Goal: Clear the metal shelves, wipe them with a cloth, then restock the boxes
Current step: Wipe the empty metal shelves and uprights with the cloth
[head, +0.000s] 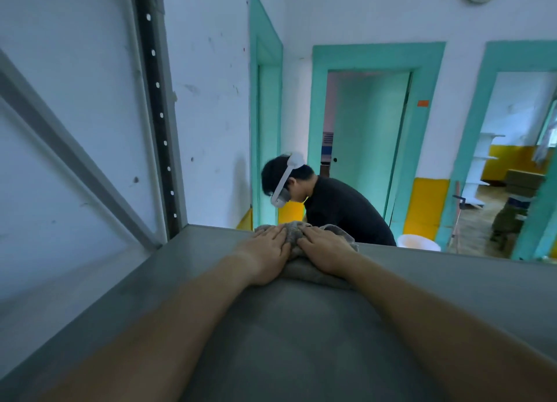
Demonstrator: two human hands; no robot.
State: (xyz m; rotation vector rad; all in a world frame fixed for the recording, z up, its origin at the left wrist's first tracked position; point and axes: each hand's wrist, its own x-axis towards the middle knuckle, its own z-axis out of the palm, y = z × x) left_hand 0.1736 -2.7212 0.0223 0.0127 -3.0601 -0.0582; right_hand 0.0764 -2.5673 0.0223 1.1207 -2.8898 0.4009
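A grey metal shelf [150, 284] fills the lower half of the head view, with no boxes on it. A crumpled grey cloth [297, 234] lies near the shelf's far edge. My left hand [266, 252] presses flat on the cloth's left side with straight fingers. My right hand [327, 251] presses on its right side, fingers straight too. Both forearms stretch out across the shelf. Part of the cloth is hidden under my palms.
A perforated metal upright [158, 106] and a diagonal brace [75, 157] stand at the left against the white wall. Beyond the far edge a person in a black top [340, 208] bends down. A white bucket [419, 242] sits behind them, near teal door frames.
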